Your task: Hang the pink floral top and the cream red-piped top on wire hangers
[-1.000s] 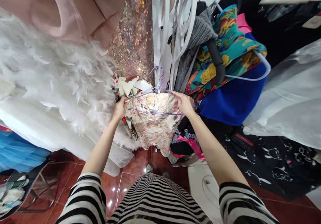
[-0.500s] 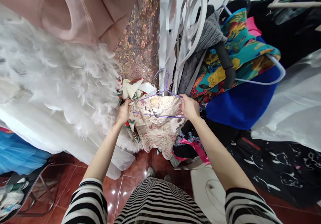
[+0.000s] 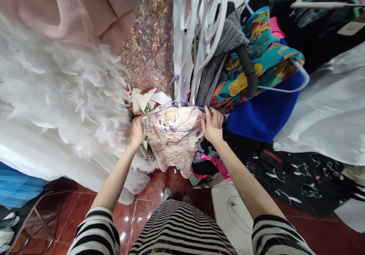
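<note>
A cream top with a pink floral print (image 3: 173, 148) hangs in front of me on a thin purple hanger (image 3: 184, 95). The hanger's hook points up and away from me, and its lower bar crosses the top. My left hand (image 3: 137, 133) is closed around the hanger's left end, by the top's shoulder. At the other end, my right hand (image 3: 213, 125) has its thumb and bent fingers around the hanger's corner, with the fingers a little apart. A patterned cream, red and green garment (image 3: 142, 99) lies just behind my left hand.
White feathered clothing (image 3: 82, 83) fills the left side. A white scrolled rack (image 3: 199, 38) stands ahead. To the right hang a teal floral garment (image 3: 262, 53) and blue cloth (image 3: 256, 118). A white stool-like surface (image 3: 230, 209) stands low beside me on the red tiled floor (image 3: 125, 220).
The view has shifted slightly right, so things sit farther left. My right hand has loosened, with its thumb and fingers farther apart. Both hands stay at the hanger's ends.
</note>
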Tool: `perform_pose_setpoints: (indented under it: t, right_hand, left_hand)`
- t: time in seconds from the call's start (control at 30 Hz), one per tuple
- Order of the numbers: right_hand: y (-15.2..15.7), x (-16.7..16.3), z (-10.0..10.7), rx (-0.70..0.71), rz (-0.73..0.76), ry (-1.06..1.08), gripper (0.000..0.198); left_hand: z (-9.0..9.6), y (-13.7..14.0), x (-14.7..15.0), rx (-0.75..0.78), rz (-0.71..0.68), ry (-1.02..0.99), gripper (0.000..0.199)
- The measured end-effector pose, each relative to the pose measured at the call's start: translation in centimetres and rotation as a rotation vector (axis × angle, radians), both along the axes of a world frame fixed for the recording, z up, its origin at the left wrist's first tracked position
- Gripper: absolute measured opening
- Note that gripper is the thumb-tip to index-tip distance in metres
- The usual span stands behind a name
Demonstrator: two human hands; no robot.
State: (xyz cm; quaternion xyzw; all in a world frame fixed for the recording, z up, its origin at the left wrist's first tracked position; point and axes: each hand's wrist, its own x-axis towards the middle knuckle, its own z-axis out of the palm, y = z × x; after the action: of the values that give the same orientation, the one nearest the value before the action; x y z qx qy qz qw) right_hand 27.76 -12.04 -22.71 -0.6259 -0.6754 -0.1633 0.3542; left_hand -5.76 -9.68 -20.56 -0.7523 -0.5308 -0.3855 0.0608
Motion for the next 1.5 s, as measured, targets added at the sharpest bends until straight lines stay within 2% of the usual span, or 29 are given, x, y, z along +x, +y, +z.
perform_pose_setpoints:
  t: [0.27, 0.4, 0.5, 0.73, 1.13, 1.3, 1.5]
  right_hand:
    - [-3.7, 2.7, -3.2, -0.158, 0.076, -0.178, 0.057]
    - [-4.6, 2.6, -4.6, -0.204, 0.160, -0.240, 0.062]
    - [-4.5, 1.9, -5.0, -0.215, 0.160, -0.243, 0.069]
    - [-4.6, 1.3, -5.2, -0.247, 0.022, -0.214, 0.079]
    - [-5.6, 2.3, -4.0, -0.166, -0.155, 0.104, 0.063]
    - [-5.9, 2.3, -3.6, -0.133, -0.137, 0.175, 0.059]
    - [-5.9, 3.3, -4.7, -0.001, -0.142, 0.267, 0.046]
  left_hand:
    - [-2.2, -1.5, 1.9, 0.039, 0.107, 0.014, 0.056]
    - [-2.8, -3.0, 2.4, -0.035, 0.081, 0.170, 0.059]
    - [-2.7, -3.9, 2.7, -0.082, 0.045, 0.290, 0.061]
    - [-1.4, -4.9, 3.3, -0.167, 0.068, 0.426, 0.066]
    - [-0.5, -5.7, 3.6, -0.224, 0.073, 0.478, 0.070]
    - [-0.2, -5.4, 3.4, -0.231, 0.079, 0.460, 0.068]
    - [0.7, -5.1, 2.6, -0.243, 0.136, 0.453, 0.062]
